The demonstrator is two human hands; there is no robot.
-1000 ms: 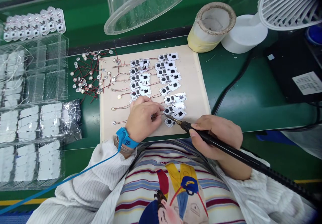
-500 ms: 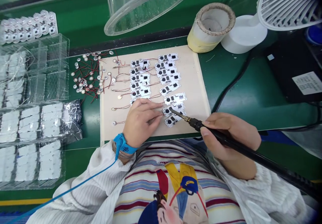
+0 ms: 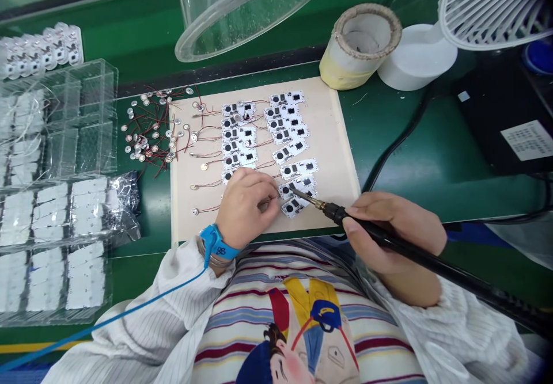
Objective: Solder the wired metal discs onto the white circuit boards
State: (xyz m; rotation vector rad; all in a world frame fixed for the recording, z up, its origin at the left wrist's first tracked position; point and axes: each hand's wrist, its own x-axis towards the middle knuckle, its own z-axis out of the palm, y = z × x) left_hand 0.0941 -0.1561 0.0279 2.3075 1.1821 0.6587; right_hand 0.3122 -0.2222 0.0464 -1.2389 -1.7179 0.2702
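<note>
My right hand (image 3: 391,228) is wrapped round a black soldering iron (image 3: 380,237); its tip rests on a small white circuit board (image 3: 296,191) near the front of the beige work board (image 3: 337,142). My left hand (image 3: 246,205), with a blue wrist strap (image 3: 213,243), is curled beside that board, its fingers pinched on a thin wire or solder strand. Two columns of similar small boards (image 3: 263,133) with red wires and round discs lie on the work board.
A heap of loose wired discs (image 3: 149,133) lies left of the board. Clear plastic trays (image 3: 56,188) fill the left side. A tape roll (image 3: 360,41), a clear dome (image 3: 242,10), a white fan (image 3: 492,4) and a black box (image 3: 510,125) stand behind and to the right.
The iron's tip has gone from the nearest small board to the one just behind it and stays there. My right hand has shifted a little right. My left hand has barely moved.
</note>
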